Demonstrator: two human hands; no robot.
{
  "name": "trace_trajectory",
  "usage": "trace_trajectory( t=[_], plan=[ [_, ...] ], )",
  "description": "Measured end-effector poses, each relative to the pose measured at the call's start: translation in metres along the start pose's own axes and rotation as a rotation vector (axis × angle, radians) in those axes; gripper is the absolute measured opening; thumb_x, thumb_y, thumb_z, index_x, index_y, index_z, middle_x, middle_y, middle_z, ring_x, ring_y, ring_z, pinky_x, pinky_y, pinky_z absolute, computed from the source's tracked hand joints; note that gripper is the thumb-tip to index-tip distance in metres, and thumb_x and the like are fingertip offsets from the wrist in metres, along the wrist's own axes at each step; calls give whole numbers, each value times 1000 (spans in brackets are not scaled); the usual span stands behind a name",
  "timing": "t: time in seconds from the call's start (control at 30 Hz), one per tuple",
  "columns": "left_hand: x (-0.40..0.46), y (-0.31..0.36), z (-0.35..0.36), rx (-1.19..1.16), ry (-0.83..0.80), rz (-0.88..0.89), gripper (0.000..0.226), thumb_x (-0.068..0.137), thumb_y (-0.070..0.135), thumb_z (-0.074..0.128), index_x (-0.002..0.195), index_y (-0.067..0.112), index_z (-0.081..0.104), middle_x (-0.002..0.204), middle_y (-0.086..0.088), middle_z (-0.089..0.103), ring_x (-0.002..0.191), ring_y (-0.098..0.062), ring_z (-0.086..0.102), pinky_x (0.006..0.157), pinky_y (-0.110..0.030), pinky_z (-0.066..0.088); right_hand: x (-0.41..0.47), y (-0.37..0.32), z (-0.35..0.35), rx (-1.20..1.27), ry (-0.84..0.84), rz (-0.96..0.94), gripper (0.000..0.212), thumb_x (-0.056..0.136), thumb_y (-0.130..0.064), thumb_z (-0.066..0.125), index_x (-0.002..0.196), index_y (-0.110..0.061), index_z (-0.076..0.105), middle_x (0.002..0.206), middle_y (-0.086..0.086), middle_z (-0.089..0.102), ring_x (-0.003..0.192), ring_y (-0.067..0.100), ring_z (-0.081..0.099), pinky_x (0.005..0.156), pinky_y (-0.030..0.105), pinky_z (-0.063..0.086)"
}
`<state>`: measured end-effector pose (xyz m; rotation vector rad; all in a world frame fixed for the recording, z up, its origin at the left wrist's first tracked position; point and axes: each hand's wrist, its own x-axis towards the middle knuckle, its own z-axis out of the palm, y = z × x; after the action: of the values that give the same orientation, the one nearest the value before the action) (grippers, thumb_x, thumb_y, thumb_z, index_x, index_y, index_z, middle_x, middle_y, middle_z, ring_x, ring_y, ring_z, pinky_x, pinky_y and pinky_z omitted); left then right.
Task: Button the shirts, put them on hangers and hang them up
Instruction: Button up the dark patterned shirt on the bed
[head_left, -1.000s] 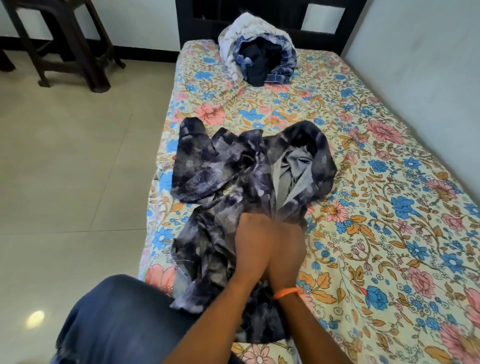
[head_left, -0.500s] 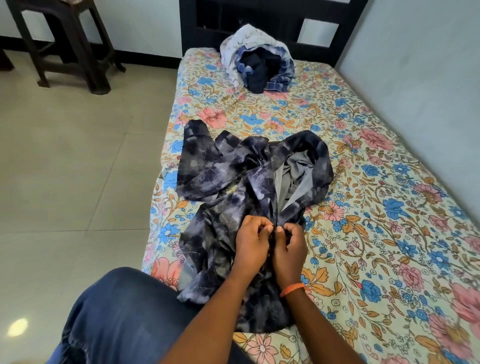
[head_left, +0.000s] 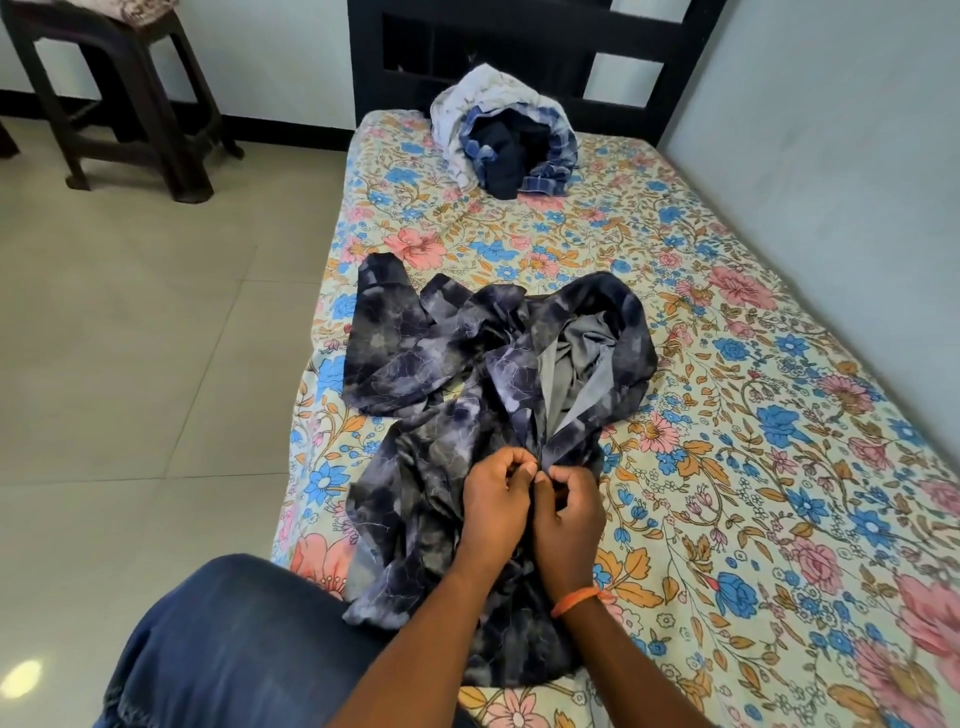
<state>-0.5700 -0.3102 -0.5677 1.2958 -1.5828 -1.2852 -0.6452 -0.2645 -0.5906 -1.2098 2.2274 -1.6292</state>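
A dark floral-print shirt (head_left: 441, 395) lies crumpled on the flowered bed sheet (head_left: 753, 467), its grey inside showing near the collar. My left hand (head_left: 496, 501) and my right hand (head_left: 569, 506) meet at the shirt's front placket, low on its chest. Each hand pinches one edge of the placket with thumb and curled fingers. The button itself is hidden between my fingertips. An orange band circles my right wrist. No hanger is in view.
A pile of other clothes (head_left: 511, 140), white, blue check and navy, lies at the bed's far end by the dark headboard (head_left: 519, 47). A dark wooden stool (head_left: 119, 98) stands on the tiled floor at the left. A wall runs along the bed's right side. My knee (head_left: 244, 644) is bottom left.
My hands, earlier pressed together on the shirt, have parted slightly and now pinch the placket edges a little higher up. The camera has tilted down a bit.
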Motion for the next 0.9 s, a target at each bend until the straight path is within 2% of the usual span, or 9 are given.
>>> trace_trajectory(
  t=[0.1,0.2,0.27,0.33,0.4,0.57,0.7,0.83,0.9],
  plan=[
    [1,1,1,-17,15,-20,15,93,10,57,85,16,68,80,7,68,75,-5,63,71,-23,52,0,0,-2,64,-7,16,1,84,-13,65,84,-14,65,80,-6,63,78,-2,59,68,6,41],
    [3,0,1,-41,11,-50,15,93,11,59,84,16,70,79,6,69,71,-3,62,67,-19,50,2,0,-7,127,-38,101,10,85,-9,67,83,-18,72,84,-9,70,81,1,64,72,16,48],
    [4,1,0,-51,-16,-55,15,94,12,60,84,16,71,76,6,68,63,-2,58,62,-17,47,6,-1,-13,183,-70,213,24,86,-2,69,81,-25,73,81,-11,72,75,1,65,69,21,51],
    [6,1,-2,-70,-29,-48,15,94,12,61,85,15,72,74,7,67,60,-1,55,62,-18,45,12,-1,-19,233,-105,285,29,85,-2,70,79,-30,74,73,-11,74,66,1,63,63,19,50],
    [6,1,-2,-94,-36,-53,14,93,12,62,88,12,75,73,9,67,59,2,55,63,-17,44,16,-2,-23,259,-131,308,24,83,-3,73,80,-27,76,72,-13,74,67,1,66,63,14,51],
    [5,2,-4,-132,-21,-69,16,92,13,65,103,9,76,97,4,74,88,-3,68,86,-23,54,17,-4,-26,264,-145,342,12,80,-5,78,85,-16,80,80,-5,77,79,10,73,73,21,56],
    [4,4,-5,-98,-42,-69,19,94,14,62,107,8,75,104,-1,73,97,-7,67,93,-24,53,17,-3,-23,237,-135,373,10,80,-7,79,81,-17,78,76,-3,76,75,12,72,71,27,57],
    [0,11,-5,-95,-54,-49,13,90,21,68,84,17,79,69,9,70,70,-12,67,69,-22,54,16,-4,-19,199,-114,362,7,81,-16,80,76,-20,76,71,-3,74,70,16,70,67,34,59],
    [0,12,-4,-51,-72,-17,16,88,25,71,76,18,78,58,6,65,54,-13,59,56,-23,49,14,-4,-18,188,-110,345,8,82,-18,80,76,-22,76,70,-4,73,69,16,69,66,35,59]
  ],
)
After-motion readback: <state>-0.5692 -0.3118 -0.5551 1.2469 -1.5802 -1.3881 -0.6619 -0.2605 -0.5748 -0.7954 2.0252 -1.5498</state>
